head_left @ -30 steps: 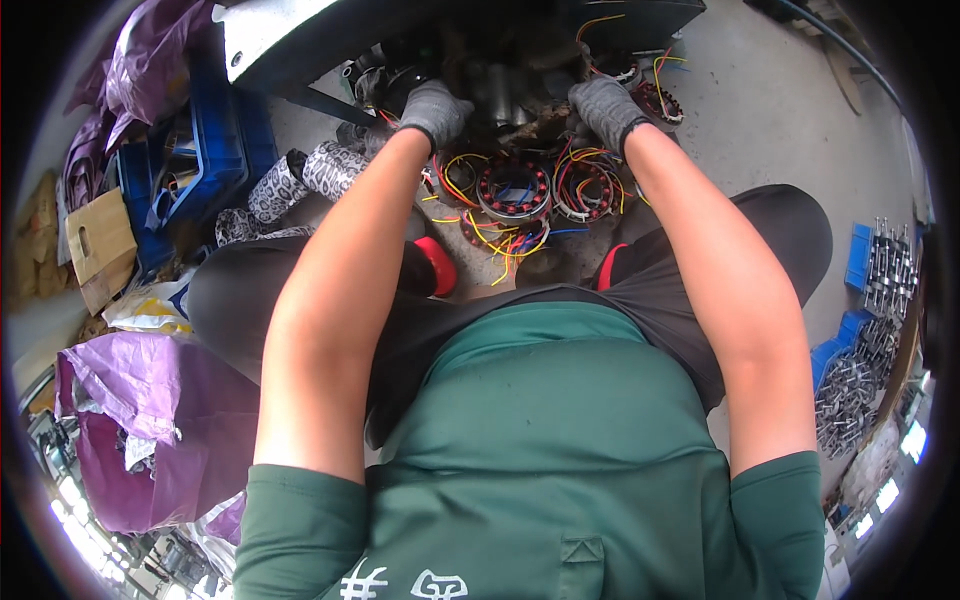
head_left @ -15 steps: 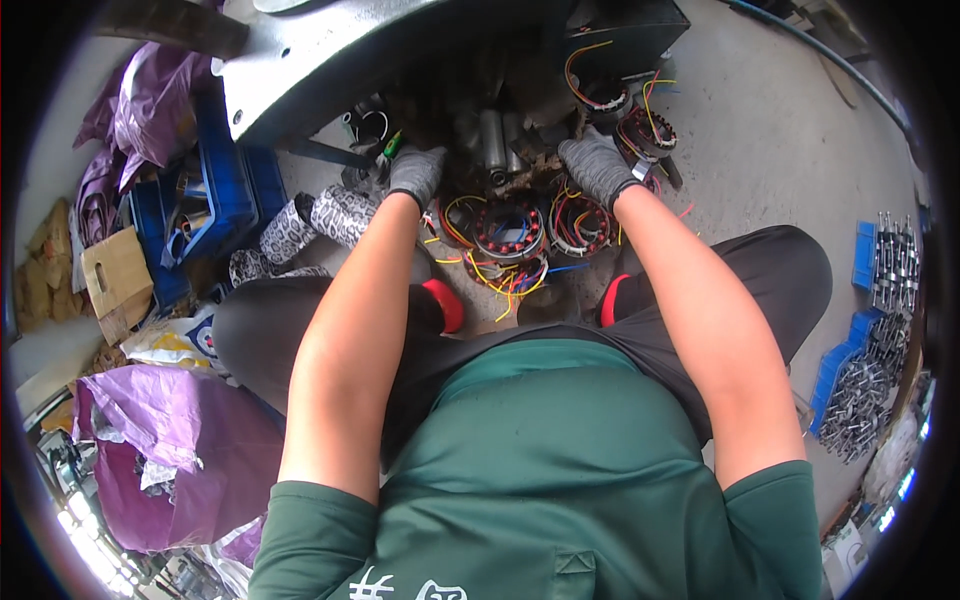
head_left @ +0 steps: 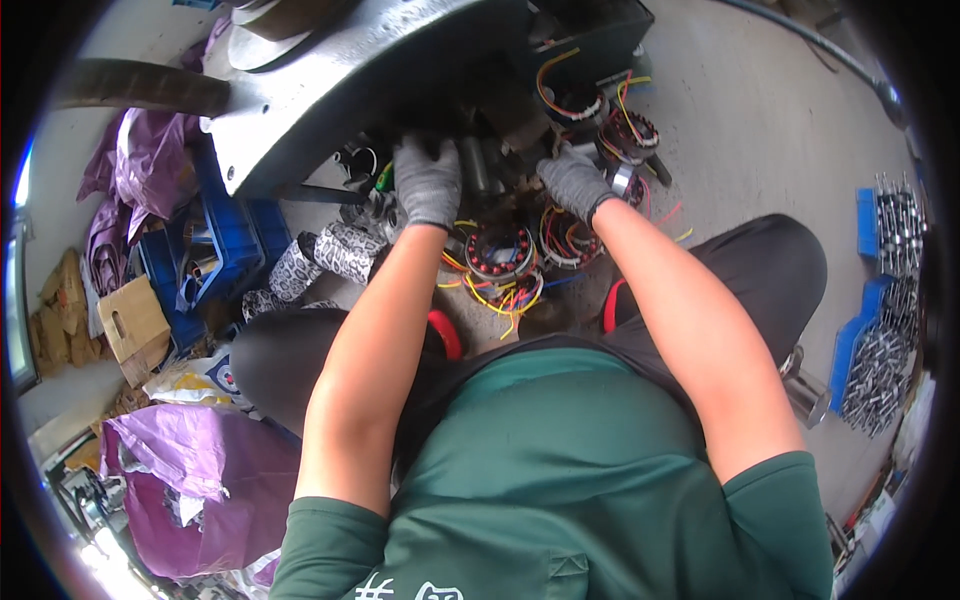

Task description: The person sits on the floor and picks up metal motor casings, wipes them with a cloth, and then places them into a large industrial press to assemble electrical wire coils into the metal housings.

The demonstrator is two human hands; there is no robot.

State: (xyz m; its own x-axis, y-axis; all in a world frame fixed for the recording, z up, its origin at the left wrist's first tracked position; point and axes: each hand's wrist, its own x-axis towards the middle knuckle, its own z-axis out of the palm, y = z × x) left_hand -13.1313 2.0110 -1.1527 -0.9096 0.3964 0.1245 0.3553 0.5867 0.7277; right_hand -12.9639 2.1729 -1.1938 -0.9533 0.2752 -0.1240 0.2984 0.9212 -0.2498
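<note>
My left hand (head_left: pixel 428 184), in a grey knit glove, reaches under the metal machine (head_left: pixel 330 95). Its thumb stands apart from its fingers, whose tips fade into shadow, and a grey metal cylinder (head_left: pixel 481 170) is just to its right. My right hand (head_left: pixel 577 184), gloved alike, is closed at the dark, dirty machine parts on the cylinder's other side; what its fingers hold is hidden. Below the hands lie ring-shaped wire-wound coils, one with red beads round its rim (head_left: pixel 499 251) and another nearer my right hand (head_left: pixel 570 238). Yellow, red and blue leads trail from them.
More wound coils (head_left: pixel 629 136) lie beyond my right hand, near a dark box (head_left: pixel 600 40). At left are blue bins (head_left: pixel 213 235), a cardboard box (head_left: pixel 134 318) and a purple bag (head_left: pixel 205 480). Blue trays of metal shafts (head_left: pixel 870 375) stand at far right.
My left hand has moved right and inward toward the metal cylinder, and its thumb now stands apart. My right hand stays by the machine parts. The whole view has shifted slightly.
</note>
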